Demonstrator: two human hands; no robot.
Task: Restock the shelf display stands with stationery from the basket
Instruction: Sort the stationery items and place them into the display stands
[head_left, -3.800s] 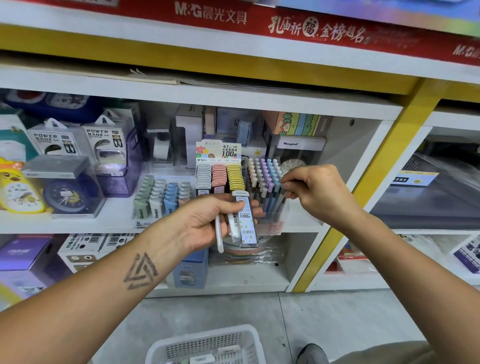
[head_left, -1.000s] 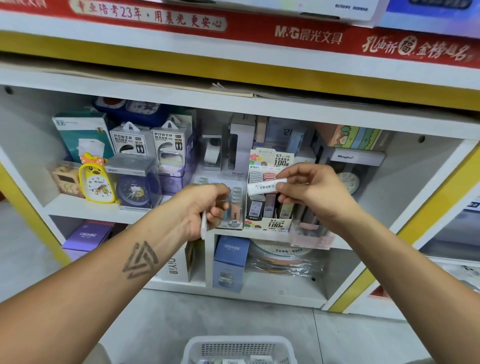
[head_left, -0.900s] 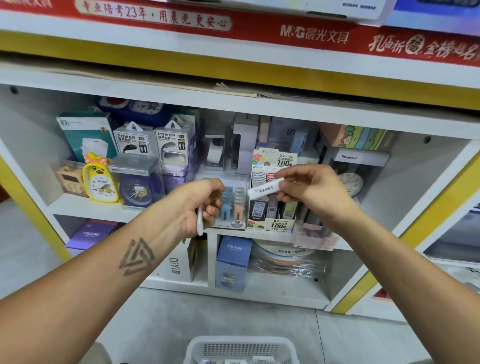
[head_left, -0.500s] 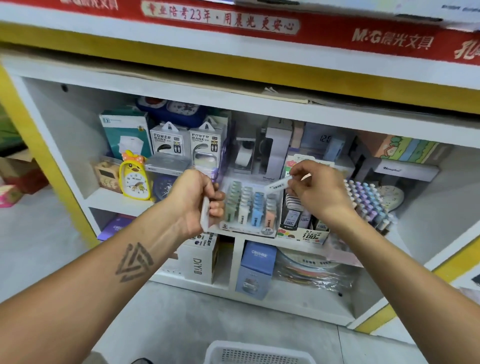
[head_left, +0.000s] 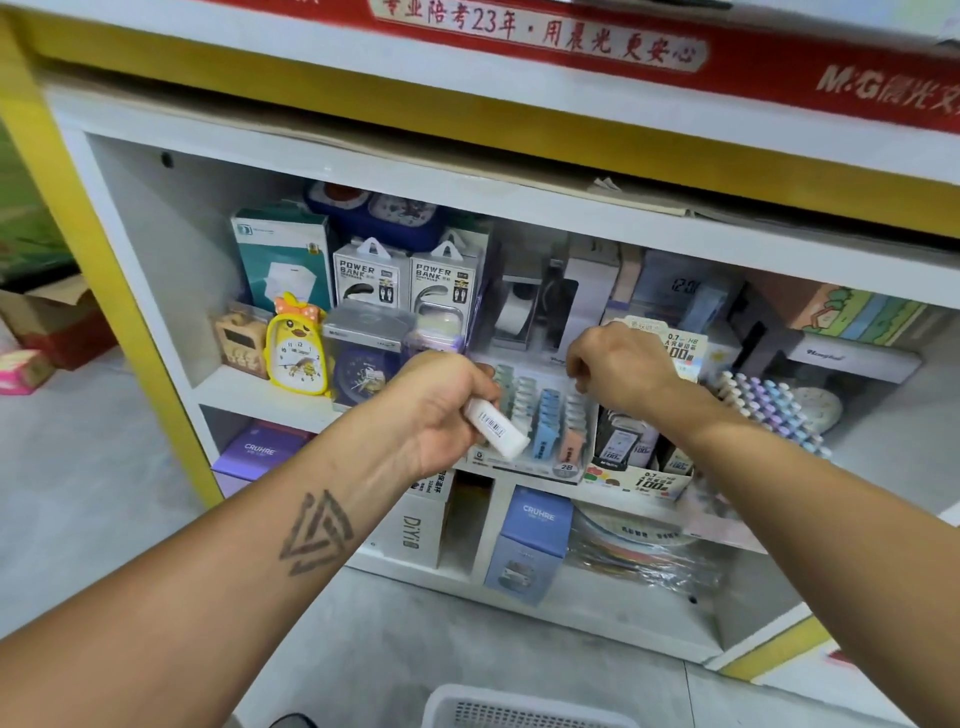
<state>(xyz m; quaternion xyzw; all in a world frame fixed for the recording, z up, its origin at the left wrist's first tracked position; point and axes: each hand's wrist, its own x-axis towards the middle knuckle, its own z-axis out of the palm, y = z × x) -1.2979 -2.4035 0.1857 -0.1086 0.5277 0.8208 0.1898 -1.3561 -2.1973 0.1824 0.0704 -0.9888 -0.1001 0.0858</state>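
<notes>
Now L hand (head_left: 441, 410) grips eraser (head_left: 496, 427) (barcoded)

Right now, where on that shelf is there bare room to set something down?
Bare shelf board shows left of the small tan clock, by the side wall. From the duck clock to the pastel pen stand it is packed. Bare lower board lies in front of the plastic-wrapped rolls.

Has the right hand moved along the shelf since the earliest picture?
Yes. The right hand went left, from the pastel pen rack to the eraser stand.
</notes>
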